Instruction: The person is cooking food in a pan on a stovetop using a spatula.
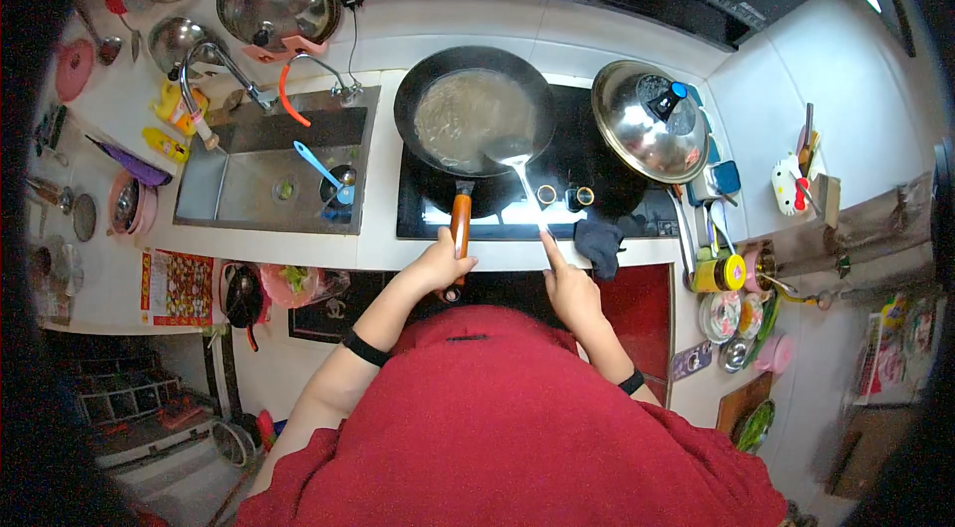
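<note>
A dark wok [406, 105] sits on the black glass cooktop [418, 221], holding cloudy, steaming liquid [474, 113]. Around the wok's wooden handle [461, 221] closes my left hand [442, 263]. My right hand [573, 292] grips the handle end of a metal spatula [528, 187], its index finger laid along it. The spatula's head dips into the liquid at the wok's near right side. A domed metal lid [649, 131] with a dark knob rests at the cooktop's right. Near my right hand, a dark cloth [599, 247] hangs over the counter's front edge.
Left of the cooktop is a steel sink [246, 187] holding a blue-handled utensil [317, 165] and a dark bowl. A yellow-lidded jar [720, 273], several bowls and utensils crowd the right counter. A pink basin [291, 284] with greens stands at the lower left.
</note>
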The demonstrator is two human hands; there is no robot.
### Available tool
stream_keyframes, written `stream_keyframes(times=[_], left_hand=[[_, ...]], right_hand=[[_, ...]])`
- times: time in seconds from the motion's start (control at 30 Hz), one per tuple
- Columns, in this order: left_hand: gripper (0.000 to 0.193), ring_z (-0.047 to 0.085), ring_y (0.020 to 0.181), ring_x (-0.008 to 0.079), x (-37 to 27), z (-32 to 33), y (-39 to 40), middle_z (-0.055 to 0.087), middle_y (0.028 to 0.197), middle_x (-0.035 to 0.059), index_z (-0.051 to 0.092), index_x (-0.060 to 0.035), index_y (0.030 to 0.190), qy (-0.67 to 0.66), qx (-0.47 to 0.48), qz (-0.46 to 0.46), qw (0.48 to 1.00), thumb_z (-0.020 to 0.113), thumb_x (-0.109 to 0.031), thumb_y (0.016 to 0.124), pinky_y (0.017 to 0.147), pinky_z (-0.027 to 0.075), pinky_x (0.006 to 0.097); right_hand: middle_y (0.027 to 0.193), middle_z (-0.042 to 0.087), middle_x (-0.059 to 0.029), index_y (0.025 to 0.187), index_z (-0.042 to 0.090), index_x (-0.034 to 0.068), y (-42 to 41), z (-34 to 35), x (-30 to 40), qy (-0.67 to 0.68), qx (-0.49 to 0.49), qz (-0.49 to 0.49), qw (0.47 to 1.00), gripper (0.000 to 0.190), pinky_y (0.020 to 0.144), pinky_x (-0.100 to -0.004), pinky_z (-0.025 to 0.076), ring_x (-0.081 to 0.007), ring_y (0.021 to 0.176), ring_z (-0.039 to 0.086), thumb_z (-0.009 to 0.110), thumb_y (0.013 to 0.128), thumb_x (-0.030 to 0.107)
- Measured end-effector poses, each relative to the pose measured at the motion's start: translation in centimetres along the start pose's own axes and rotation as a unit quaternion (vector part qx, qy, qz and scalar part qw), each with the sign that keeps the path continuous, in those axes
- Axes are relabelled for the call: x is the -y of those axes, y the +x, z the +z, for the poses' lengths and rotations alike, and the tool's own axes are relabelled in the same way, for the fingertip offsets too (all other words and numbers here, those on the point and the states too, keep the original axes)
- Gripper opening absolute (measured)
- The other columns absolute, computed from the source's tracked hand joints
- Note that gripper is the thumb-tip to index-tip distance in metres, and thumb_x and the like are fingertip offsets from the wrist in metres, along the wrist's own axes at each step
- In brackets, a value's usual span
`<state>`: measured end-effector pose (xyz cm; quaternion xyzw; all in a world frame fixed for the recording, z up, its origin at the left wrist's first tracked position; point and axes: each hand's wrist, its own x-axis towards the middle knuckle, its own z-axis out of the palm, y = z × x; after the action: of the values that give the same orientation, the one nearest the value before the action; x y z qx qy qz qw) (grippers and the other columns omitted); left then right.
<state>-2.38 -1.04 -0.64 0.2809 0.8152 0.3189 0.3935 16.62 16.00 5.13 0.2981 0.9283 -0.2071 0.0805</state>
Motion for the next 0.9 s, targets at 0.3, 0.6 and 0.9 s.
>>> stream_keyframes(times=[0.3,0.6,0.9], left_hand=[[0.064,0.066,0.072,0.0305,-0.8,-0.5,-0.3,0.058,0.094,0.0278,0.024,0.0094,0.116,-0.086,0.054,-0.031,0.994,0.066,-0.027,0.086,0.046,0.055,0.0384],[0.073,0.065,0.086,0.0331,-0.8,-1.0,-0.4,0.058,0.099,0.0296,0.025,0.0122,0.120,-0.004,0.041,0.000,0.999,0.068,-0.034,0.083,0.072,0.053,0.0388],[0.073,0.064,0.087,0.0342,-0.2,-0.5,0.2,0.059,0.098,0.0285,0.026,0.0123,0.118,0.016,0.025,0.005,1.000,0.070,-0.033,0.082,0.074,0.053,0.0388]], right_hand=[[0.075,0.063,-0.0254,0.148,0.021,0.031,-0.4,1.0,1.1,0.016,-0.035,0.004,0.999,0.068,0.066,-0.0540,0.049,-0.0437,0.070,0.062,0.053,0.089,0.018],[0.075,0.063,-0.0254,0.148,0.020,0.031,-0.6,1.3,2.0,0.020,-0.035,0.021,0.999,0.069,0.064,-0.0542,0.048,-0.0437,0.070,0.062,0.053,0.089,0.017],[0.077,0.063,-0.0252,0.148,0.021,0.031,-0.7,1.0,2.0,0.012,-0.028,0.029,0.999,0.068,0.065,-0.0535,0.049,-0.0437,0.072,0.063,0.053,0.089,0.018]])
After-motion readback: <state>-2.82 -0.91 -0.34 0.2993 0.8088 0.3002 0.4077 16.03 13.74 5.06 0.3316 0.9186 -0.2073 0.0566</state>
